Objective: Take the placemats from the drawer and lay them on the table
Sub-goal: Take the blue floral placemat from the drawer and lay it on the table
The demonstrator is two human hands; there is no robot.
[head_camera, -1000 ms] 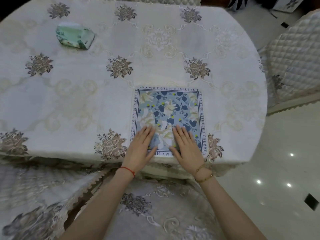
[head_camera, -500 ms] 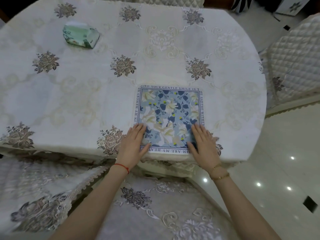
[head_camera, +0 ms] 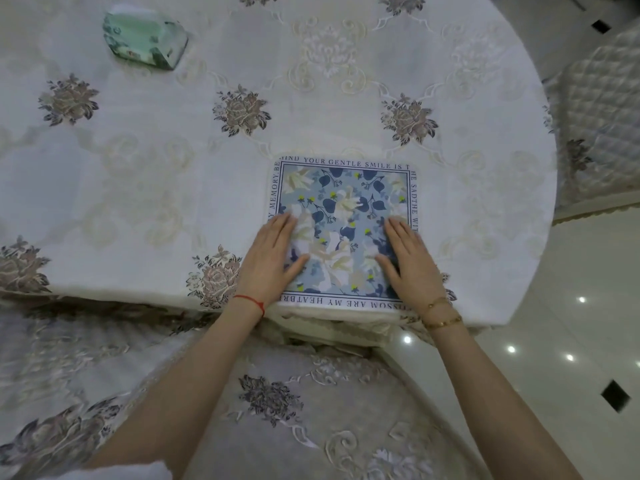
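A square placemat [head_camera: 346,199] with blue leaves, pale flowers and a lettered border lies flat near the front edge of the round table [head_camera: 145,188], which wears a cream floral cloth. My left hand [head_camera: 273,261] rests palm down on the mat's left side, fingers together and flat. My right hand [head_camera: 408,261] lies flat on its right side the same way. Neither hand grips anything. No drawer is in view.
A green tissue pack [head_camera: 145,39] sits at the table's far left. A cloth-covered chair seat [head_camera: 294,410] is just below the table edge in front of me. A quilted chair [head_camera: 602,116] stands to the right, over glossy floor tiles [head_camera: 571,323].
My hands slid apart from the mat's lower middle to its left and right sides, then a little farther up it. The mat stays in place.
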